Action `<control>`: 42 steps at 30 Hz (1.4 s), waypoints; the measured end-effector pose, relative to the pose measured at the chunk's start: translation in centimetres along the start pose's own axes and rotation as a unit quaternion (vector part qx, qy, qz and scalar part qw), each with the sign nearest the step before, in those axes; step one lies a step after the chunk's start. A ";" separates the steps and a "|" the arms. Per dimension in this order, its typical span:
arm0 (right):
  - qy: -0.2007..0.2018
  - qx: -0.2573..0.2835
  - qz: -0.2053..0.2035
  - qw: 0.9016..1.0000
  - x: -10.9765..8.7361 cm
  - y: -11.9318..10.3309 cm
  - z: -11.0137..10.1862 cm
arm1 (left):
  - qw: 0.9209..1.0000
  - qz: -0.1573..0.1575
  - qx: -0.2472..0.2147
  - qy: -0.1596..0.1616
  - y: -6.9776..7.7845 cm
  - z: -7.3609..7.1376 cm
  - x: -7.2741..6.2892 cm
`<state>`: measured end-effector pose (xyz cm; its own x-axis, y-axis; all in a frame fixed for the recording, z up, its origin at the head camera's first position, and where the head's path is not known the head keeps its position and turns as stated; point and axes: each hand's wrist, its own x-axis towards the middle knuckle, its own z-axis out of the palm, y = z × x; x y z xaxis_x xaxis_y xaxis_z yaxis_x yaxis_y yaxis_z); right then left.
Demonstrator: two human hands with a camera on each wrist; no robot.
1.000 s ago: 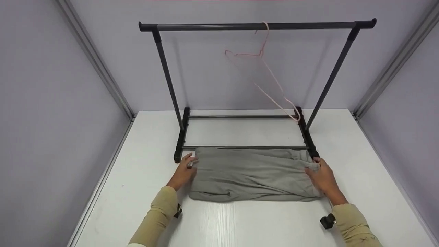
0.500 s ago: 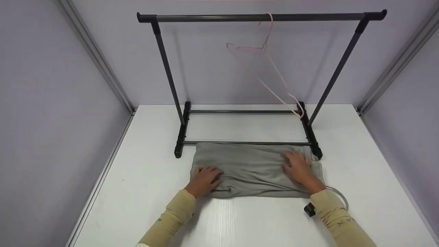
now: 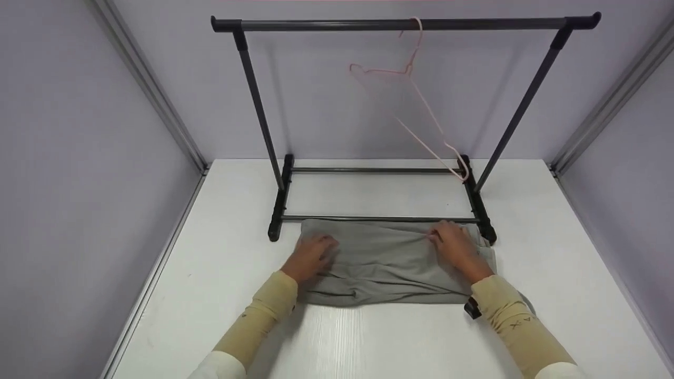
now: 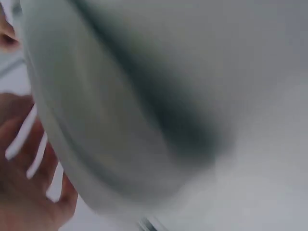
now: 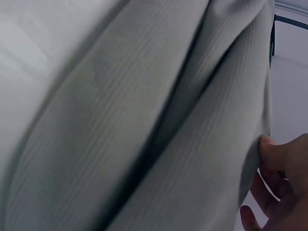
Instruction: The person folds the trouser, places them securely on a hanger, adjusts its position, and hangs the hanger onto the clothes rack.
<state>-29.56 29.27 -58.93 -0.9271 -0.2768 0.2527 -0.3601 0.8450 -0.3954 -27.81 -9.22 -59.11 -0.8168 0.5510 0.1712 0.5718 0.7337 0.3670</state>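
Note:
A folded grey garment (image 3: 376, 258) of finely ribbed cloth lies in front of the rack, with creases along its near half. My left hand (image 3: 311, 257), blurred, is over the garment's left end with its fingers loosely bent. In the left wrist view that hand (image 4: 29, 178) shows spread fingers beside the cloth. At the upper right part of the garment, my right hand (image 3: 455, 246) pinches the cloth, and a crease runs from its fingertips. The right wrist view has the thumb (image 5: 273, 155) against the cloth (image 5: 192, 144), fingers curled beneath.
A dark clothes rack (image 3: 405, 25) stands behind the garment, its front lower bar (image 3: 379, 218) along the garment's far edge. One pink wire hanger (image 3: 429, 108) hangs from the top rail. Pale panels (image 3: 131, 210) enclose the white table (image 3: 221, 295) on the sides and back.
Both hands have moved inward from the garment's side edges onto its top. The left hand has since slid a little away from me; the right now pinches cloth. The head view has tilted down slightly.

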 end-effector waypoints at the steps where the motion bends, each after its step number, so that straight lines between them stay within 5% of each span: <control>1: 0.012 -0.004 -0.012 1.000 0.3 0.1 -0.1 | 1.000 -0.017 0.015 0.016 -1.0 -0.3 0.5; 4: 0.051 -0.010 -0.049 0.997 1.0 0.1 -0.7 | 0.996 -0.069 0.035 0.032 -3.5 -0.9 1.7; 8: 0.068 0.000 -0.064 0.996 1.6 0.0 -1.6 | 0.992 -0.117 0.034 0.017 -4.9 -0.9 3.0; 16: -0.095 -0.007 0.016 0.995 -1.0 2.7 -2.2 | 0.992 -0.116 0.034 0.040 -5.6 0.2 3.3; 22: -0.120 -0.053 0.019 0.991 -2.9 4.9 -3.8 | 0.986 -0.156 0.022 0.061 -6.0 0.3 2.5; 33: -0.048 0.021 0.064 0.997 -0.9 6.1 -8.3 | 0.959 -0.219 -0.069 0.163 -6.4 -1.3 3.5; 42: 0.010 -0.011 0.058 0.998 0.7 7.0 -6.7 | 0.931 -0.293 -0.119 0.182 -6.5 -0.3 4.5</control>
<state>-32.00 38.05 -55.65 -0.9598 -0.1681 0.2246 -0.2486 0.8806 -0.4033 -35.26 -11.65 -60.46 -0.9799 -0.1194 0.1600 0.0217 0.7331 0.6797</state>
